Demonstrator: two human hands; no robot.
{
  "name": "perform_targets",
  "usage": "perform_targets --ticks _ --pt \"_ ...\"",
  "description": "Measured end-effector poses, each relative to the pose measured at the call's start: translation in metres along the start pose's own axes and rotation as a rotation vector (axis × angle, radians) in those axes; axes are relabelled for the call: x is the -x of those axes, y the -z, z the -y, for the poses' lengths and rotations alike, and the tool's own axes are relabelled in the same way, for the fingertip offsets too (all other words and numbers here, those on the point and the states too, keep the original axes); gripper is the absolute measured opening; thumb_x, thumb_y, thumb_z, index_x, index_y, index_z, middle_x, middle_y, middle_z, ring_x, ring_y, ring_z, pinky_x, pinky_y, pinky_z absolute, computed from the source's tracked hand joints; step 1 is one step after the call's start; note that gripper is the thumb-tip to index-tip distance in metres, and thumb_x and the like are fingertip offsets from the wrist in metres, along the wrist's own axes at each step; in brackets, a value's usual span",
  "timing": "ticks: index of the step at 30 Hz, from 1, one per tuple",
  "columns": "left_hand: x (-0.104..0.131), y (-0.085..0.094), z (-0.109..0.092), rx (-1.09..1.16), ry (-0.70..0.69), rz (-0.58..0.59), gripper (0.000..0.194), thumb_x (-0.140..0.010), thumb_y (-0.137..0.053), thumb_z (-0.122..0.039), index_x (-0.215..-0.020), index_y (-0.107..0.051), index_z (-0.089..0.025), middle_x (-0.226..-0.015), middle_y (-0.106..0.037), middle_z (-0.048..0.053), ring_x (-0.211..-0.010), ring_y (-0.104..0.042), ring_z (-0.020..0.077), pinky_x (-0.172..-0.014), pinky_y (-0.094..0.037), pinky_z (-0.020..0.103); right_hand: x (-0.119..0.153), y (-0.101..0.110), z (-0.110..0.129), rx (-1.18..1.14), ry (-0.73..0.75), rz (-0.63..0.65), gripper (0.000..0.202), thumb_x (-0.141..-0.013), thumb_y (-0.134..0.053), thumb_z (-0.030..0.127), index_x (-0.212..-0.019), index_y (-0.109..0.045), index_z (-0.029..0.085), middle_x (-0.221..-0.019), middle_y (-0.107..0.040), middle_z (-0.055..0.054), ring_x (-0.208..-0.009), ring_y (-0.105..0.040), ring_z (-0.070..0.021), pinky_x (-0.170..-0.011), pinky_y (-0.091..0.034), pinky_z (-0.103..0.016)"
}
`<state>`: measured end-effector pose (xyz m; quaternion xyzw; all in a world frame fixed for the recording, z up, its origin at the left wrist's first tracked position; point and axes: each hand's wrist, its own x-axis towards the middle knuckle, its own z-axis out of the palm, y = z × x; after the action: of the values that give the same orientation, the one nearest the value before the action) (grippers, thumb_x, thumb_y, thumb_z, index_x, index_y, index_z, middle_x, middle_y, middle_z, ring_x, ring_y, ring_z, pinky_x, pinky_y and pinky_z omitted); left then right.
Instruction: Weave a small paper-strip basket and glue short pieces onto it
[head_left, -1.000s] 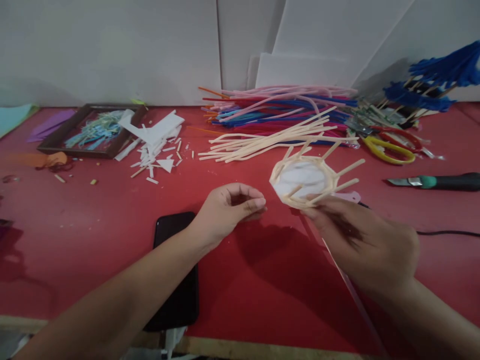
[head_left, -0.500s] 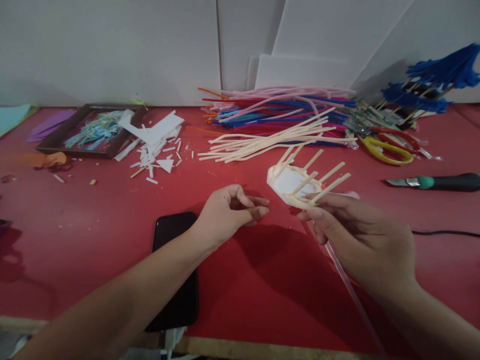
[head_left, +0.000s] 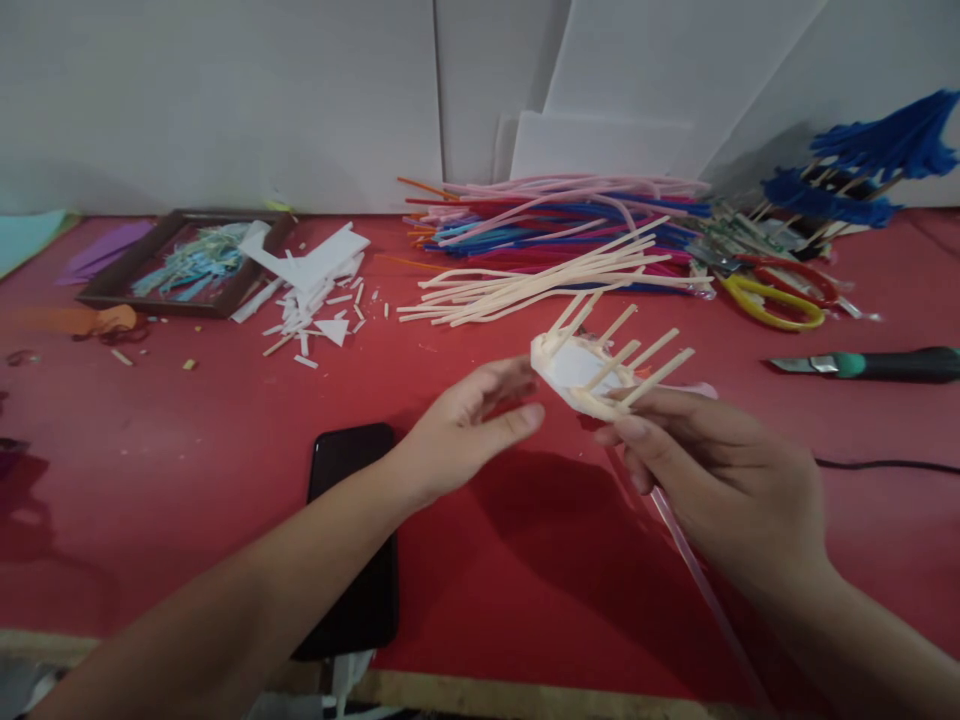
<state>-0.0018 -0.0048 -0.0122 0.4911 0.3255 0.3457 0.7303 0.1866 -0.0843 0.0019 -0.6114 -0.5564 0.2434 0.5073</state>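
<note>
Over a red table backed by pale grey boards, reaching in with both hands. With the right hand, pinching the near right edge of a small white-based craft piece between thumb and fingers, held up above the table. Ringed with cream edging and topped with short cream sticks, slanting up and to the right. With the left hand, holding fingers and thumb partly open, carrying nothing visible, with fingertips close by the left side of the craft piece; cannot tell whether touching.

Under the left forearm, partly covered, seen lying flat: a black phone. Below the right hand, running toward the near edge of the table: a thin pinkish strip. Beyond both hands, heaped loosely: cream stems, with coloured stems in pink, red and blue just behind. Farther left, beyond the left hand: white scraps, beside a brown frame around blue and pale green shreds. Past the right hand, to the right: a green and black craft knife, with yellow and red-handled scissors farther back, near dark blue tufts on sticks.
</note>
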Motion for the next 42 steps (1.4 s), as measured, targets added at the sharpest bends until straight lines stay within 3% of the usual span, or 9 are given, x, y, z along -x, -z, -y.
perform_targets --ticks 5,10,13,18,21,25,32,36,42 --pt "0.004 0.001 -0.003 -0.121 0.072 0.318 0.035 -0.073 -0.082 -0.02 -0.107 -0.072 -0.019 -0.115 -0.076 0.01 -0.111 -0.07 0.0218 -0.094 -0.054 0.034 0.007 -0.007 -0.001 -0.142 -0.056 0.047 0.016 -0.085 -0.074 0.04 -0.087 -0.073 0.024 -0.06 -0.073 0.002 -0.036 -0.054 -0.0098 -0.037 -0.049 -0.023" --pt "0.004 0.002 -0.005 -0.421 0.057 0.314 0.01 -0.076 -0.078 -0.028 -0.08 -0.078 -0.019 -0.078 -0.075 0.003 -0.073 -0.068 0.0141 -0.072 -0.053 0.025 0.009 -0.006 -0.004 -0.217 -0.091 0.062 0.009 -0.084 -0.075 0.035 -0.088 -0.074 0.026 -0.065 -0.075 0.0 -0.038 -0.053 -0.0096 -0.037 -0.048 -0.023" --pt "0.002 0.002 -0.007 -0.455 -0.023 0.194 0.008 -0.078 -0.075 -0.025 -0.072 -0.078 -0.02 -0.076 -0.074 0.004 -0.068 -0.066 0.0131 -0.068 -0.052 0.024 0.002 0.001 -0.002 -0.3 -0.146 -0.027 0.012 -0.082 -0.078 0.037 -0.087 -0.075 0.027 -0.067 -0.075 0.0 -0.039 -0.053 -0.0092 -0.036 -0.043 -0.023" --pt "0.0 0.001 -0.009 -0.195 -0.045 -0.107 0.024 -0.082 -0.076 -0.04 -0.072 -0.069 -0.019 -0.061 -0.07 -0.001 -0.057 -0.064 0.0118 -0.064 -0.055 0.024 -0.012 0.012 0.0 -0.543 -0.21 -0.163 0.015 -0.071 -0.087 0.038 -0.078 -0.077 0.03 -0.063 -0.073 -0.001 -0.04 -0.047 -0.01 -0.035 -0.033 -0.026" --pt "-0.002 0.002 -0.009 -0.017 -0.113 -0.257 0.029 -0.08 -0.08 -0.042 -0.073 -0.062 -0.02 -0.06 -0.07 -0.003 -0.057 -0.066 0.011 -0.066 -0.057 0.024 -0.017 0.016 -0.001 -0.587 -0.236 -0.144 0.019 -0.068 -0.088 0.04 -0.071 -0.072 0.029 -0.061 -0.07 0.002 -0.038 -0.041 -0.0072 -0.035 -0.028 -0.026" --pt "-0.006 0.003 -0.009 0.155 -0.043 -0.352 0.029 -0.069 -0.088 -0.033 -0.071 -0.063 -0.018 -0.076 -0.078 0.001 -0.073 -0.074 0.0139 -0.076 -0.06 0.028 -0.021 0.017 -0.005 -0.628 -0.279 -0.04 0.035 -0.072 -0.085 0.045 -0.061 -0.058 0.026 -0.06 -0.064 0.006 -0.035 -0.031 -0.0046 -0.034 -0.025 -0.025" --pt "-0.005 0.001 -0.01 0.196 0.081 -0.259 0.037 -0.054 -0.096 -0.023 -0.066 -0.062 -0.015 -0.079 -0.08 0.003 -0.082 -0.077 0.0155 -0.08 -0.059 0.027 -0.02 0.009 -0.004 -0.689 -0.397 0.084 0.036 -0.064 -0.089 0.05 -0.061 -0.062 0.025 -0.056 -0.063 0.006 -0.034 -0.022 -0.0026 -0.032 -0.018 -0.023" --pt "0.0 -0.005 -0.008 0.132 0.207 -0.032 0.036 -0.059 -0.095 -0.027 -0.08 -0.068 -0.015 -0.084 -0.08 0.005 -0.082 -0.076 0.0153 -0.082 -0.058 0.029 -0.012 -0.002 -0.004 -0.666 -0.415 0.096 0.034 -0.065 -0.088 0.049 -0.067 -0.065 0.025 -0.059 -0.068 0.004 -0.033 -0.028 -0.0031 -0.033 -0.023 -0.022" --pt "0.004 -0.011 -0.008 0.074 0.182 0.043 0.037 -0.063 -0.092 -0.023 -0.09 -0.068 -0.015 -0.088 -0.079 0.004 -0.085 -0.075 0.016 -0.086 -0.057 0.03 0.003 -0.019 -0.006 -0.542 -0.392 0.094 0.031 -0.069 -0.086 0.047 -0.079 -0.072 0.022 -0.058 -0.068 0.002 -0.038 -0.047 -0.0062 -0.036 -0.035 -0.02"
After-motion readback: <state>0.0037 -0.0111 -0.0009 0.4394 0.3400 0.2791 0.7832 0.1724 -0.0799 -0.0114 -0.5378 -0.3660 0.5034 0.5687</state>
